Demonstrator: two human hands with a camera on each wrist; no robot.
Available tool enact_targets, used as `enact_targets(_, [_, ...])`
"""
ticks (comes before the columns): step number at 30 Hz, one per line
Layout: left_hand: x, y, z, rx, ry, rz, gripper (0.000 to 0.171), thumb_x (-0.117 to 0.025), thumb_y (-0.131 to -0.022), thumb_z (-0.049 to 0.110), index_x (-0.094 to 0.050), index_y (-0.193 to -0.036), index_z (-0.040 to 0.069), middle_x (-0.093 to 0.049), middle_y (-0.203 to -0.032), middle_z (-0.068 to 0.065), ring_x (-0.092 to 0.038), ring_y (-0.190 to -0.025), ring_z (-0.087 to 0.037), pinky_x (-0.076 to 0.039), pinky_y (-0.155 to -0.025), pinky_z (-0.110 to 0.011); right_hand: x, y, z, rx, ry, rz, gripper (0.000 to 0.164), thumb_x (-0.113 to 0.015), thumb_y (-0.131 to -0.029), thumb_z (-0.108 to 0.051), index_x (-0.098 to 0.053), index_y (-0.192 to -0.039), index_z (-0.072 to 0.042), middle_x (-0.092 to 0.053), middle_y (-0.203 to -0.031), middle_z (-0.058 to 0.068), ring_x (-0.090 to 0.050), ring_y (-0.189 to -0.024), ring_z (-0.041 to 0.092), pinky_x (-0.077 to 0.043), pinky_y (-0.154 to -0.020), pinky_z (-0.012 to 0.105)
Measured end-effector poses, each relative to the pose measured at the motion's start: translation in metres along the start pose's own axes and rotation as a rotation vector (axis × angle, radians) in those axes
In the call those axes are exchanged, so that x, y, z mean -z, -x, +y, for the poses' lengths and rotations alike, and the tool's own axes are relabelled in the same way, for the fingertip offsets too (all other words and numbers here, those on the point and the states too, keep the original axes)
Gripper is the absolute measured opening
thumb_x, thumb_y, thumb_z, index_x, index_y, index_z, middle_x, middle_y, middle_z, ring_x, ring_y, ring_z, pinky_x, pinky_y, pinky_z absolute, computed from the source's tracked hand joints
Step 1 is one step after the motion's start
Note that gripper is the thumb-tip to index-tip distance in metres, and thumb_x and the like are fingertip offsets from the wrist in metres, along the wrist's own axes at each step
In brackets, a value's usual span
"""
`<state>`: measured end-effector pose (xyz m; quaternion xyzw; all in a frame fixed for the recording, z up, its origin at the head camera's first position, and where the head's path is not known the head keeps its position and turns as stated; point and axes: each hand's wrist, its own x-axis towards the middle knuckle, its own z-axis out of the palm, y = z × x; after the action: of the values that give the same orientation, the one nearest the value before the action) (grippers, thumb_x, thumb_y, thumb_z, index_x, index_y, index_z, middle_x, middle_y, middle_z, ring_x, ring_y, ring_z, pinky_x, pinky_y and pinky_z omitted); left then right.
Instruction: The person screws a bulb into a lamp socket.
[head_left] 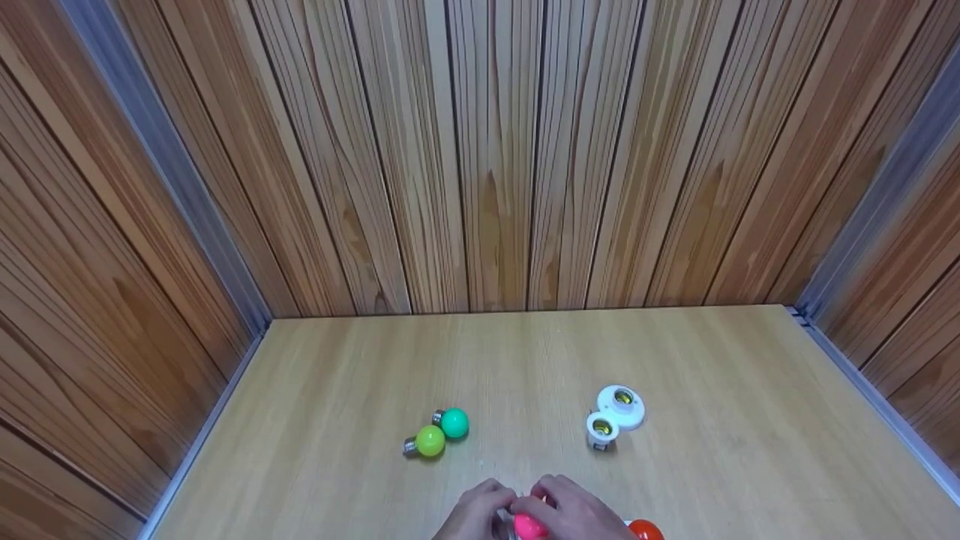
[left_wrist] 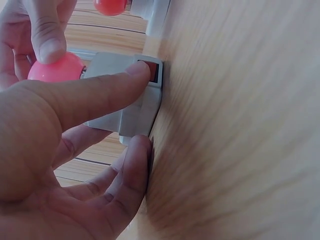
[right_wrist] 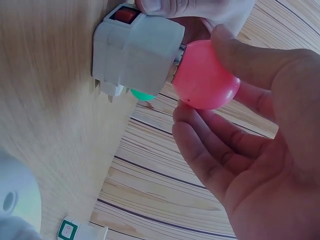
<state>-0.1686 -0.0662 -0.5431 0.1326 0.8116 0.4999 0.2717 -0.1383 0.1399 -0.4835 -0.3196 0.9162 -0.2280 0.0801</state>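
Note:
A pink light bulb has its metal base partly in a grey-white lamp socket; a little of the screw thread shows between them. The socket carries a red rocker switch and stands against the tabletop. My left hand holds the socket, with its thumb over the switch and other fingers along the far side. With thumb and fingertips, my right hand grips the round pink glass. In the head view the fingers hide most of the socket.
A green bulb and a yellow-green bulb lie ahead on the left. Two white lamp holders, one round and one smaller, stand ahead on the right. A red bulb is right of my right hand. Wood-panelled walls bound the table.

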Motion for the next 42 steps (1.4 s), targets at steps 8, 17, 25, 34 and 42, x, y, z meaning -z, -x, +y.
enact_targets(8, [-0.001,0.002,-0.002,-0.037,-0.002,0.015,0.022,-0.081,-0.08,0.026,-0.07,-0.099,0.025,-0.057,-0.1,0.006,-0.058,-0.085,-0.009,-0.048,-0.073,-0.023,0.002,0.001,-0.001,0.004,-0.006,-0.032,0.063,-0.071,-0.08,-0.061,-0.05,-0.137,-0.046,-0.059,-0.124,-0.007,-0.052,-0.095,0.001,-0.051,-0.076,0.017])
enact_targets(17, [0.002,0.001,-0.002,-0.037,-0.042,0.008,0.026,-0.082,-0.08,0.028,-0.07,-0.102,0.022,-0.056,-0.099,0.008,-0.057,-0.08,-0.006,-0.047,-0.069,-0.019,0.0,0.004,0.012,0.284,0.045,0.043,0.055,-0.057,-0.092,-0.06,-0.047,-0.142,-0.041,-0.057,-0.142,-0.005,-0.06,-0.12,0.015,-0.058,-0.092,0.032])
enact_targets(25, [-0.002,-0.001,0.0,0.042,0.004,-0.003,0.022,-0.08,-0.081,0.022,-0.068,-0.099,0.022,-0.058,-0.103,0.004,-0.058,-0.085,-0.014,-0.048,-0.074,-0.027,0.001,0.004,0.016,0.306,0.017,0.019,0.048,-0.059,-0.093,-0.056,-0.058,-0.133,-0.031,-0.062,-0.134,-0.004,-0.06,-0.111,0.009,-0.058,-0.088,0.024])
enact_targets(34, [-0.002,0.0,0.001,0.045,0.005,0.006,0.021,-0.081,-0.08,0.025,-0.068,-0.096,0.022,-0.057,-0.101,0.003,-0.058,-0.087,-0.015,-0.049,-0.075,-0.031,0.002,0.004,0.012,0.175,-0.058,-0.028,0.053,-0.065,-0.087,-0.06,-0.058,-0.133,-0.036,-0.062,-0.128,-0.01,-0.053,-0.102,0.0,-0.054,-0.084,0.017])
enact_targets(42, [-0.004,0.001,-0.001,-0.056,-0.065,0.053,0.02,-0.082,-0.077,0.018,-0.069,-0.092,0.02,-0.056,-0.096,0.005,-0.056,-0.08,-0.008,-0.046,-0.069,-0.019,-0.005,0.004,0.011,0.205,0.02,0.099,0.046,-0.065,-0.089,-0.056,-0.063,-0.127,-0.031,-0.064,-0.118,-0.006,-0.054,-0.097,0.002,-0.052,-0.077,0.015])
